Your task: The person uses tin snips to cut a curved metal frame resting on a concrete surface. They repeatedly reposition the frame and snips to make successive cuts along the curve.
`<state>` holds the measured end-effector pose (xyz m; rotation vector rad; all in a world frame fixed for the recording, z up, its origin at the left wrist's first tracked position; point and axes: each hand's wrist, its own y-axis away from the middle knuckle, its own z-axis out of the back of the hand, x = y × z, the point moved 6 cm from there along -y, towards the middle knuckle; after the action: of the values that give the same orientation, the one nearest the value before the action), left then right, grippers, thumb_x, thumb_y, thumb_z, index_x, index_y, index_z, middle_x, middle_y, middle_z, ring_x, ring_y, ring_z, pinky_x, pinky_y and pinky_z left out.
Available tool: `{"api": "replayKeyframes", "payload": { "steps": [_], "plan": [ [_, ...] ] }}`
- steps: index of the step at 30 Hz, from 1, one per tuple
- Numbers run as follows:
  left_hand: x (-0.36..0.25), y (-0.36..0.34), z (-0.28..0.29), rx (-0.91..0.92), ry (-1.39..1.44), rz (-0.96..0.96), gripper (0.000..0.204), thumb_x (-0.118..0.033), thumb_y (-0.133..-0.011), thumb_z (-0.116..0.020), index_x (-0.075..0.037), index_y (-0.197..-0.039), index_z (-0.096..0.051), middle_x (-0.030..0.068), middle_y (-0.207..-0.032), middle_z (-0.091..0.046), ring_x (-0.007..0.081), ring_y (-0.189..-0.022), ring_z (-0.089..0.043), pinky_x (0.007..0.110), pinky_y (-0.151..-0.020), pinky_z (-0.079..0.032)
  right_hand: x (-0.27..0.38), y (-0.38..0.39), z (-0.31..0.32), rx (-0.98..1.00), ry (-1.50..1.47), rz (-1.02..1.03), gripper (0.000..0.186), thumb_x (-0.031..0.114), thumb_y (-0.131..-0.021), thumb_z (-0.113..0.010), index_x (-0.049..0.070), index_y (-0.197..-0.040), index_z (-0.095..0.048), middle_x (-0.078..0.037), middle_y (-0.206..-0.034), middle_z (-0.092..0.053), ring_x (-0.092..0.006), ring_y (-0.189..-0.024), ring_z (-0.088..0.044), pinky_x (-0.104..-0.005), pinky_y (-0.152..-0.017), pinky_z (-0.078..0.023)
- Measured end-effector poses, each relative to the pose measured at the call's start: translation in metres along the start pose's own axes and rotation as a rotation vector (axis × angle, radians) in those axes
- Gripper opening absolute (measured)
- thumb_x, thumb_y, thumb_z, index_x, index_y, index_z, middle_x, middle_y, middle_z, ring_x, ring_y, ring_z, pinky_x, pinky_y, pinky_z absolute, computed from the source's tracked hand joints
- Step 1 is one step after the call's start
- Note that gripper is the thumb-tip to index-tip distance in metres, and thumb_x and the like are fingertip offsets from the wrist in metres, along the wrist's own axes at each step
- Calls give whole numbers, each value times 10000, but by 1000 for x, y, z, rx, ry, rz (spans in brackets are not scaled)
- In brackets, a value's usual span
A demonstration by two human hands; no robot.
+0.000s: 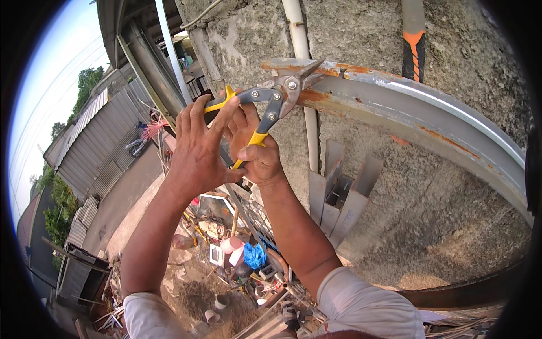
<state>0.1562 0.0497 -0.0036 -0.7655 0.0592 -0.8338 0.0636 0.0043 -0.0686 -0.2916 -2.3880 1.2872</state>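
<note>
Raised in front of me is a pair of tin snips (292, 86) with dark grey arms and yellow grips. My left hand (197, 147) is curled about the upper handle. The lower handle is in my right hand (261, 158), its thumb lying across the yellow grip. The handles are spread apart, and some fingertips are hidden behind them. The snips' jaws are parted at the left end of a grey metal channel (412, 110) with rust patches. One blade shows above the channel's edge; the other is partly hidden by it.
A rough concrete wall (446, 186) stands close on the right, with a white pipe (298, 28) running down it. Several cut metal profiles (353, 206) stand upright below the channel. An orange-and-black object (414, 53) is at the wall's top. Scrap and a blue plastic bag (255, 256) litter the ground.
</note>
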Motion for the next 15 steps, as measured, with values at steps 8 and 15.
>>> {"api": "replayKeyframes", "payload": {
  "steps": [8,15],
  "plan": [
    [18,-9,-14,-132,167,-96,1137,-244,-415,-883,-213,-1462,-441,230,-1440,-395,478,-1313,-397,569,-1107,-333,-1,-11,5,3,19,20,1221,145,-493,-634,68,-1611,-150,-135,-1637,-262,-265,-1552,-182,-434,-1275,-52],
    [22,-8,-36,-193,258,-117,929,-245,-457,-856,-142,-1310,-504,236,-1407,-415,469,-1242,-436,568,-1070,-355,-1,-11,27,-19,83,71,1160,96,-491,-620,55,-1578,-218,-127,-1584,-333,-280,-1499,-284,-416,-1262,-121]
  ]
}}
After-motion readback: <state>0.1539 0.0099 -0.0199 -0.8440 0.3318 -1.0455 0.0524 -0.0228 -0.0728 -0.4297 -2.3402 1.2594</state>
